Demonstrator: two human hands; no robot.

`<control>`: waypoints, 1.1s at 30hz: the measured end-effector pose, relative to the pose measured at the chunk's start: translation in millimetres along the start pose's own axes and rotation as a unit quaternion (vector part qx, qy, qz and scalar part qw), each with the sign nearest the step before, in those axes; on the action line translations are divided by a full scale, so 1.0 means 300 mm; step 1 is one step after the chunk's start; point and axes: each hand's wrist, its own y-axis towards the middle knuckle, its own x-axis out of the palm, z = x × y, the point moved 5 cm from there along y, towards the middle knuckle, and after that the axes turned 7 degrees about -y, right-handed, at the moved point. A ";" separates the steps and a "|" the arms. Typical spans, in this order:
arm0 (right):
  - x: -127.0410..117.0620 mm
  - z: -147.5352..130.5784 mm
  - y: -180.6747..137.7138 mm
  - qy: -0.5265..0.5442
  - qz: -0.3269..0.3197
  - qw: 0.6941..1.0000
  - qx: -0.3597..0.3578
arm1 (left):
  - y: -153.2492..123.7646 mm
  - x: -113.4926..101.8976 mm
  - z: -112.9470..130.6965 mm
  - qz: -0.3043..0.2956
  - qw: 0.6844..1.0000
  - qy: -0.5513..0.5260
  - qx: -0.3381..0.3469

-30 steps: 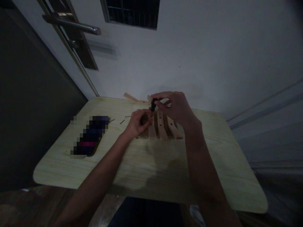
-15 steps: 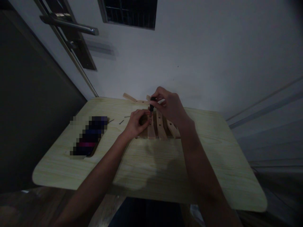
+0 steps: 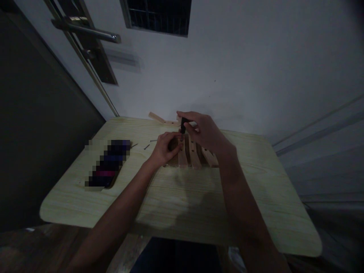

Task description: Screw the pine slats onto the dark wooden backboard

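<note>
My right hand (image 3: 209, 131) holds a small screwdriver (image 3: 183, 125) by its black handle, upright over the leftmost wooden slat (image 3: 182, 157). The screwdriver's lower end meets the slat close to my left fingertips. My left hand (image 3: 165, 146) is curled, with thumb and index finger closed on the left edge of that slat. Two more bent slats with dark holes, a middle slat (image 3: 195, 157) and a right slat (image 3: 209, 155), lie alongside across a brown wooden base (image 3: 170, 165). My right hand partly covers their far ends.
A loose bent wooden piece (image 3: 156, 117) lies at the table's back edge by the white door. Several screws (image 3: 146, 146) lie left of my left hand. A phone (image 3: 109, 163), its screen pixelated, rests on the left of the pale wooden table (image 3: 256, 182).
My right hand has shifted its grip on the screwdriver handle, and its index finger now reaches out straighter above it. My left hand stays in place at the slat.
</note>
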 end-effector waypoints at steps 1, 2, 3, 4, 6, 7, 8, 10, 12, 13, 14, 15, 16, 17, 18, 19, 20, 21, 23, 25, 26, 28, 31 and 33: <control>-0.003 -0.001 -0.001 0.003 -0.005 1.000 0.002 | 0.000 0.000 0.000 0.000 1.000 0.001 0.000; -0.006 -0.002 -0.001 0.004 -0.006 1.000 0.006 | 0.000 0.000 0.000 0.000 1.000 0.002 0.002; -0.010 -0.002 0.000 0.002 -0.004 1.000 0.010 | 0.000 0.001 0.001 0.000 1.000 0.003 0.003; -0.013 -0.003 0.002 -0.005 0.002 1.000 0.013 | 0.000 0.001 0.001 0.001 1.000 0.004 0.005; -0.015 -0.003 0.007 -0.026 0.014 0.999 0.016 | 0.001 0.001 0.000 0.004 1.000 0.006 0.006; -0.014 -0.001 0.009 -0.039 0.019 0.999 0.019 | 0.001 0.001 -0.001 0.005 1.000 0.005 0.007; -0.012 0.003 0.010 -0.050 0.025 0.998 0.024 | 0.001 0.001 -0.001 0.005 1.000 0.005 0.008; -0.008 0.015 0.009 -0.064 0.034 0.997 0.038 | 0.002 0.000 -0.001 0.005 1.000 0.004 0.008; -0.007 0.025 0.004 -0.071 0.034 0.996 0.045 | 0.002 0.000 0.000 0.004 1.000 0.005 0.008; -0.006 0.026 0.000 -0.072 0.029 0.996 0.040 | 0.003 0.000 -0.001 0.004 1.000 0.006 0.007; -0.007 0.025 -0.004 -0.073 0.025 0.997 0.031 | 0.003 0.000 -0.001 0.004 1.000 0.006 0.006; -0.010 0.021 -0.008 -0.072 0.023 0.997 0.019 | 0.003 0.000 -0.001 0.003 1.000 0.006 0.006; -0.013 0.016 -0.011 -0.068 0.021 0.997 0.008 | 0.002 0.001 -0.002 0.004 1.000 0.005 0.006; -0.017 0.011 -0.013 -0.063 0.020 0.998 0.001 | 0.002 0.000 -0.003 0.005 1.000 0.004 0.005; -0.019 0.008 -0.014 -0.056 0.016 0.998 -0.002 | 0.002 0.000 -0.003 0.006 1.000 0.003 0.005; -0.021 0.006 -0.014 -0.050 0.010 0.999 0.001 | 0.002 0.000 -0.004 0.007 1.000 0.004 0.003; -0.021 0.005 -0.013 -0.045 0.003 0.999 0.008 | 0.002 0.000 -0.004 0.006 1.000 0.004 0.002; -0.022 0.006 -0.011 -0.044 -0.001 0.999 0.016 | 0.002 0.000 -0.003 0.006 1.000 0.004 0.002; -0.025 0.009 -0.006 -0.050 0.008 0.998 0.034 | 0.002 0.000 -0.001 0.002 1.000 0.002 0.003; -0.029 0.017 -0.001 -0.055 0.028 0.997 0.054 | 0.002 0.001 -0.001 0.002 1.000 0.002 0.006; -0.030 0.022 0.001 -0.054 0.038 0.996 0.063 | 0.001 0.000 -0.002 0.003 1.000 0.004 0.007; -0.030 0.029 0.003 -0.050 0.058 0.994 0.073 | 0.001 0.000 -0.005 0.007 1.000 0.008 0.011; -0.026 0.029 0.005 -0.053 0.079 0.994 0.062 | 0.000 0.000 -0.005 0.006 1.000 0.006 0.018; -0.021 0.027 0.007 -0.053 0.081 0.994 0.053 | 0.000 0.000 -0.004 0.005 1.000 0.005 0.019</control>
